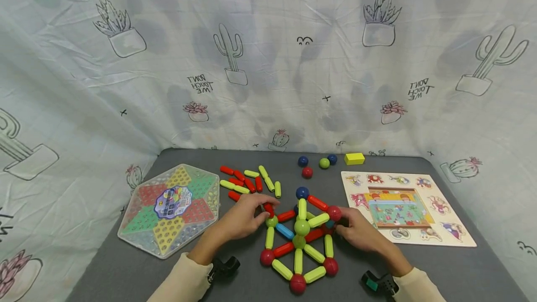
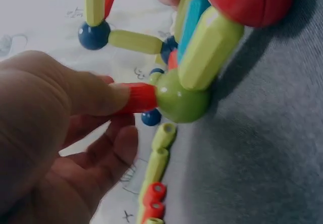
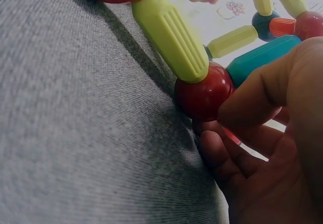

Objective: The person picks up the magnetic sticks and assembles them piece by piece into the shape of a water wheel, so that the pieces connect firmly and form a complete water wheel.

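A frame of magnetic rods and balls stands on the dark table. Beside its left corner my left hand pinches a red magnetic rod between thumb and fingers. That rod's end meets a green ball, which a yellow-green rod also joins. At the frame's right side my right hand grips a low red ball with thumb and fingertips. From this ball a teal rod rises to an upper red ball. The fingers partly hide the lower ball in the head view.
Loose red and yellow-green rods lie behind my left hand. Several loose balls and a yellow block are at the back. A hexagonal game board lies left, a picture puzzle board right.
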A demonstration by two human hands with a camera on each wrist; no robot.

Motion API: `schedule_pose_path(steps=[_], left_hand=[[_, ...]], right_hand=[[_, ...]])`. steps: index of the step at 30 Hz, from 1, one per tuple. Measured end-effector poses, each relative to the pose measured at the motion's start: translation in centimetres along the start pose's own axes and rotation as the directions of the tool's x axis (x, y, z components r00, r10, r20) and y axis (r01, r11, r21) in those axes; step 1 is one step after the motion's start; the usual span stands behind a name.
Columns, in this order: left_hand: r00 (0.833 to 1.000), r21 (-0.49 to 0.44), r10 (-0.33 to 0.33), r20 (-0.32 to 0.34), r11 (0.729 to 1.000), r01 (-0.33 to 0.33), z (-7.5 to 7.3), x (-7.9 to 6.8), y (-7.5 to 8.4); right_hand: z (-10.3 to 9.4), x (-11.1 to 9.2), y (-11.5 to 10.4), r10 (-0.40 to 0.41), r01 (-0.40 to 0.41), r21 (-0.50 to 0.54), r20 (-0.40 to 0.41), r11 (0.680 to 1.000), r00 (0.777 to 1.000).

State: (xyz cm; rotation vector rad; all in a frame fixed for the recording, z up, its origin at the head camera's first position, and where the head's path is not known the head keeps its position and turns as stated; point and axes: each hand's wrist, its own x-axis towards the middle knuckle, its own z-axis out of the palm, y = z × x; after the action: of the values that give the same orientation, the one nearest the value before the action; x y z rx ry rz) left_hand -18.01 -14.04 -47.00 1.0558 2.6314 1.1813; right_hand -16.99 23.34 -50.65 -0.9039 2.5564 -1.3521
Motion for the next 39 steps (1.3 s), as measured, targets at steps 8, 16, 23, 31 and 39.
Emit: schedule_pose_path(steps=[8, 16, 23, 31, 39], left_hand=[[0.997, 0.017, -0.066, 0.048, 0.998, 0.066, 0.4, 0.2, 0.4], [0.998, -0.059, -0.062, -0.023, 0.996, 0.061, 2.1, -0.1, -1.5], [0.989, -0.260, -0.130, -0.075, 0.960, 0.107, 3.7, 0.2, -2.6], [0.983, -0.330, -0.146, -0.109, 0.938, 0.103, 4.5, 0.6, -3.0], [0.987, -0.338, -0.114, -0.117, 0.939, 0.069, 4.7, 0.8, -3.5]], right_hand=[[-0.2, -0.1, -0.3, 0.018, -0.018, -0.009, 0.013, 1.000, 1.000], [-1.0, 0.1, -0.5, -0.004, 0.002, 0.018, 0.074, 1.000, 0.997], [-1.7, 0.0, -0.8, -0.031, 0.000, 0.123, 0.248, 0.992, 0.968], [-1.8, 1.7, -0.5, -0.019, 0.019, 0.002, 0.028, 1.000, 0.999], [-2.4, 8.7, 1.5, -0.035, 0.018, -0.064, -0.262, 0.998, 0.964]])
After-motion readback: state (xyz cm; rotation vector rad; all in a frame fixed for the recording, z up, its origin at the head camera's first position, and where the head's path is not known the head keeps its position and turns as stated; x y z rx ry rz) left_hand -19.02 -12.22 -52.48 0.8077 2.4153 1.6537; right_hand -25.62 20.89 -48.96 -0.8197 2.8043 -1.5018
